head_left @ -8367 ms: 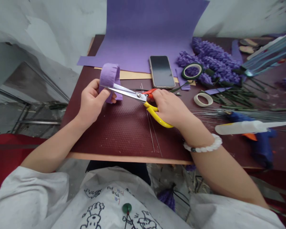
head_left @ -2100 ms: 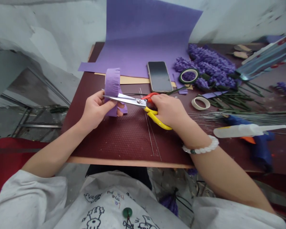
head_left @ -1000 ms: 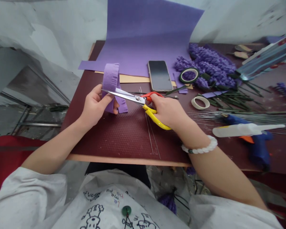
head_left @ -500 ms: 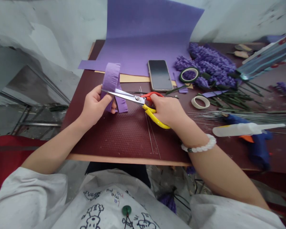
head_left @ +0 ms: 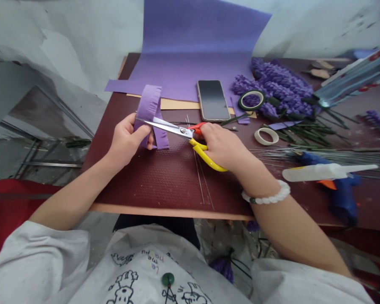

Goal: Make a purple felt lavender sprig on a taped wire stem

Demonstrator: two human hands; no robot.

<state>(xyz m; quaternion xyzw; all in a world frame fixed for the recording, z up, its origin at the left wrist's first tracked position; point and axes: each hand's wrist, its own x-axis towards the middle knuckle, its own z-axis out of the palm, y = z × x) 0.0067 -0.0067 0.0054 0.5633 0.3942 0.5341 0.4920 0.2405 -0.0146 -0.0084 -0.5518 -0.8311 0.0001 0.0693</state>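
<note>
"What's under your work?"

"A dark red tabletop (head_left: 158,181). My left hand (head_left: 126,137) pinches a fringed purple strip (head_left: 149,105) upright over it, so the strip stands firm against the blades."

"And your right?"

"My right hand (head_left: 223,147) is clenched on yellow-handled scissors (head_left: 172,129), blades lying across the strip. A phone (head_left: 213,100) and a purple sheet (head_left: 190,71) sit farther out, beyond my hands"
</note>
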